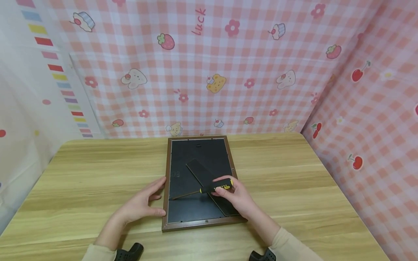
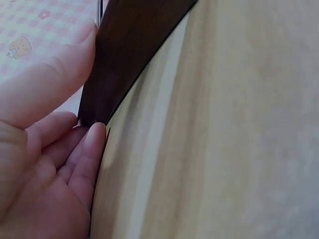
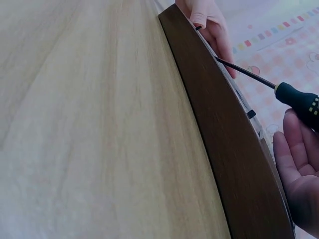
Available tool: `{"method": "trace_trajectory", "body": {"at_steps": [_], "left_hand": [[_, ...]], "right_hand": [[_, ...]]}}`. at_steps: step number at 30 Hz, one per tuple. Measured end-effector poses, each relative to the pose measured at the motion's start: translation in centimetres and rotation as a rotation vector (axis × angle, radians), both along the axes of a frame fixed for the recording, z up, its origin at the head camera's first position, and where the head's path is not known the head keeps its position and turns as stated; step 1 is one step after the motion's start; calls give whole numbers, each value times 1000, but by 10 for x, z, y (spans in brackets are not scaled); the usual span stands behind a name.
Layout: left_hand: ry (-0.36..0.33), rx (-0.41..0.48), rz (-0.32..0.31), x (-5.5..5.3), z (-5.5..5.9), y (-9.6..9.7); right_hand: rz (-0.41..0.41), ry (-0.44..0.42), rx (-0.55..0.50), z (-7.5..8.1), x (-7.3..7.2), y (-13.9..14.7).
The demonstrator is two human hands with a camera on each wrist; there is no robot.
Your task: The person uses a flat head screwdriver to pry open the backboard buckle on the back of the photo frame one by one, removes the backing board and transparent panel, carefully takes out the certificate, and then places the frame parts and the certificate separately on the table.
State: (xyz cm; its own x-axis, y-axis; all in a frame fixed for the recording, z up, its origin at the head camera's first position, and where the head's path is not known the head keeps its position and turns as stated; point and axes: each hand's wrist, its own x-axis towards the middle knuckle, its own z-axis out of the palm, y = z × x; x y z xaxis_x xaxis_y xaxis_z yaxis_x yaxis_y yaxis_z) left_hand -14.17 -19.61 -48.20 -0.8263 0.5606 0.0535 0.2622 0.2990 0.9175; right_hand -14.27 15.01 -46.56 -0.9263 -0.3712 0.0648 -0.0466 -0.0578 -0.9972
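A brown picture frame (image 1: 166, 195) lies face down on the table, its black backing board (image 1: 186, 156) upward. A dark stand flap (image 1: 199, 169) runs slantwise across the board. My right hand (image 1: 236, 197) grips the black-and-yellow handle of a screwdriver (image 1: 217, 186) above the flap. The screwdriver's tip reaches the inner left edge of the frame. In the right wrist view the screwdriver's shaft (image 3: 249, 74) slopes down to that edge, near small black tabs (image 3: 251, 114). My left hand (image 1: 140, 203) rests against the frame's left side, thumb and fingertips touching its outer edge (image 2: 114, 59).
The frame sits on a wood-grain table (image 1: 98, 174). A pink checked cloth (image 1: 196, 105) hangs behind the table's far edge, and another (image 1: 375, 127) hangs along the right. Black wrist mounts (image 1: 130, 251) show by both sleeves.
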Motion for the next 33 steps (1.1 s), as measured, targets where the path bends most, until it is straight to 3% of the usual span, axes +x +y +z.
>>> {"method": "trace_trajectory", "body": {"at_steps": [8,16,24,33], "left_hand": [[2,-10,23,0,-1,1],[-57,9,46,-1,-3,2],[-65,17,51,-2,-1,3],[-63,-5,61,-2,0,2]], "right_hand": [[-9,-1,90,1,-1,0],[-4,5,138,1,-1,4],[-19,100,228,12,-2,-1],[-27,148,329,25,-3,-8]]}}
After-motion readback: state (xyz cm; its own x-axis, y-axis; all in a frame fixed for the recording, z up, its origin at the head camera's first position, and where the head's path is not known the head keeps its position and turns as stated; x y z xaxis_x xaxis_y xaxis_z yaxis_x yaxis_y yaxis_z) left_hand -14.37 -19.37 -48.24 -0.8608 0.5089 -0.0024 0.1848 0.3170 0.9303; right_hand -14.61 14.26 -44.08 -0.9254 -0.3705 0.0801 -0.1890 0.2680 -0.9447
